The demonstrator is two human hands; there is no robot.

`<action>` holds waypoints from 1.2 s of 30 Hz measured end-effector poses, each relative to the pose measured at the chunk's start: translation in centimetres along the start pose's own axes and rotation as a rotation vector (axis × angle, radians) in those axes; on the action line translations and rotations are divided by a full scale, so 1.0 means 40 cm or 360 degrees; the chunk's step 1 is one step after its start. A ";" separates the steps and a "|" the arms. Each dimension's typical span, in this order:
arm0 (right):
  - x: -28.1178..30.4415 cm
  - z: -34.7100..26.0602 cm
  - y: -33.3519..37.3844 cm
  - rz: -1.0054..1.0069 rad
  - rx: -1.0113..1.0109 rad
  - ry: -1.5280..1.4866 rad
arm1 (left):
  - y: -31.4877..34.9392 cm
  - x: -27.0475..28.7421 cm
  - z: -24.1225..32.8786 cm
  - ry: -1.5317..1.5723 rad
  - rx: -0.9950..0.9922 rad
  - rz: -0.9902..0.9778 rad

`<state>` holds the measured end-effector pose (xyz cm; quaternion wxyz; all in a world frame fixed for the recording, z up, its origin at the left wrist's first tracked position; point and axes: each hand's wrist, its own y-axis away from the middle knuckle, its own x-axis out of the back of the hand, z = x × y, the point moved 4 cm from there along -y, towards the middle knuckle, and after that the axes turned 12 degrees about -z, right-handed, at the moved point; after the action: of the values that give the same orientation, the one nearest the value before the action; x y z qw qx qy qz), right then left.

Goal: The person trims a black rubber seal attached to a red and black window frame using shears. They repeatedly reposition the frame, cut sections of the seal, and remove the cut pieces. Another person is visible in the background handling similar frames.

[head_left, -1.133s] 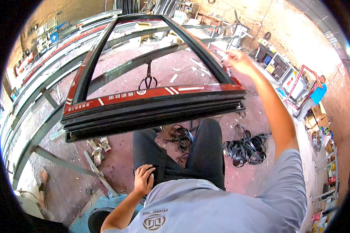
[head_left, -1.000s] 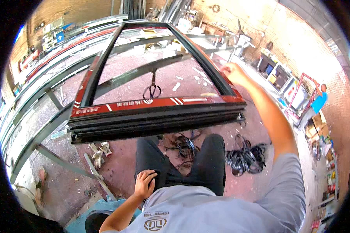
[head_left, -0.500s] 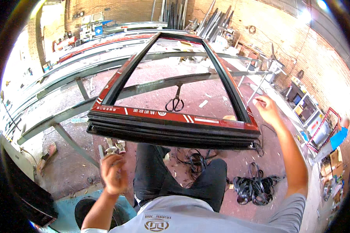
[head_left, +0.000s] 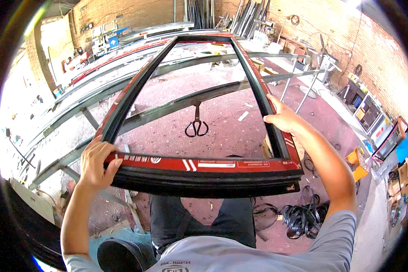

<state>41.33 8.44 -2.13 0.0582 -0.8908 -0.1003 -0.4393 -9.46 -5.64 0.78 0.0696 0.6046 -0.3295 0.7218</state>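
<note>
A large rectangular window frame [head_left: 199,165], black with red protective film, stretches away from me across metal rails. Its near-left corner is in the grip of my left hand [head_left: 97,165], thumb on top. My right hand [head_left: 283,115] is wrapped round the right side bar, part way along, with the thumb over the inner edge. Through the frame's opening I see dark scissors [head_left: 196,124] hanging handles down from a rail [head_left: 213,94]. The undersides of the frame and the fingers beneath it are hidden.
A tangle of black strips [head_left: 303,217] lies on the floor at right. A dark round stool seat [head_left: 118,256] is at lower left. Long profiles [head_left: 122,50] are stacked at far left. A pedestal fan [head_left: 322,50] stands at back right. A person in blue [head_left: 404,147] is at the right edge.
Both hands, apart from the frame before, now grip it: the left at the near-left corner, the right on the right bar. The frame's near end sits lower in view and is turned slightly.
</note>
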 end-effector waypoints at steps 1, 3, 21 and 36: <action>0.000 0.002 0.000 0.0020 0.0010 -0.0003 | -0.007 -0.008 0.001 -0.0013 -0.0014 -0.0016; 0.013 0.014 -0.004 0.0005 0.0040 -0.0046 | -0.025 -0.019 0.013 -0.0026 -0.0011 -0.0042; 0.163 0.192 -0.207 -0.0033 -0.0023 0.0021 | -0.367 -0.177 -0.105 0.0481 0.0904 -0.0480; 0.200 0.200 -0.195 0.0050 -0.0550 0.0058 | -0.434 -0.092 -0.085 0.0495 0.1131 -0.0372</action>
<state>50.47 18.59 -0.51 -0.0874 -0.8809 -0.0083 -0.4651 -2.67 10.79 4.01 -0.0132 0.5079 0.0260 0.8609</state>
